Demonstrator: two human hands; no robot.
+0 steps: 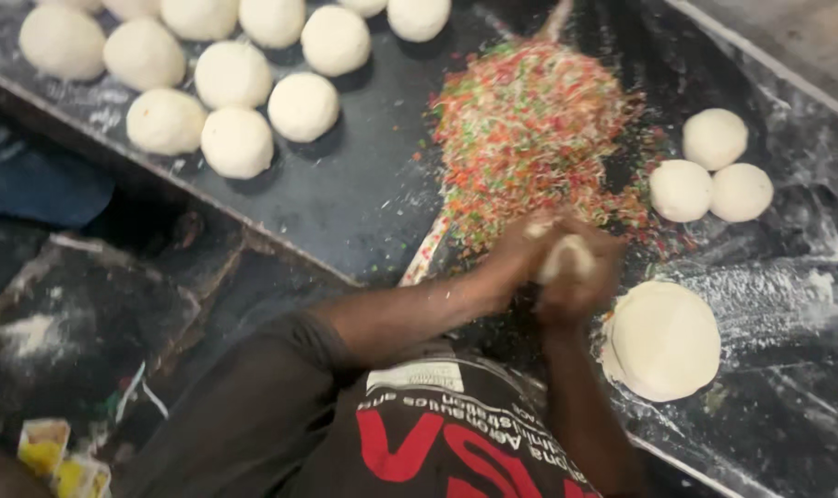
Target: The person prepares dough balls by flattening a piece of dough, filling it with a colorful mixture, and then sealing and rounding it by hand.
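Observation:
Both my hands meet over the dark floured worktop [363, 184], closed around one small pale dough ball [566, 258]. My left hand [516, 258] cups it from the left and my right hand [585, 281] presses it from the right and below. Just beyond them lies a heap of red, green and white candied bits [529, 120]. A flattened dough disc [663, 339] rests on the worktop right of my right hand. Three round dough balls [714, 138] sit farther right of the heap.
Several dough balls [234, 76] are grouped at the worktop's far left. A pale stick [425, 256] pokes out from under the heap. The worktop's near edge [253, 231] runs diagonally. Blue cloth [31, 184] and yellow packets [45, 447] lie lower left.

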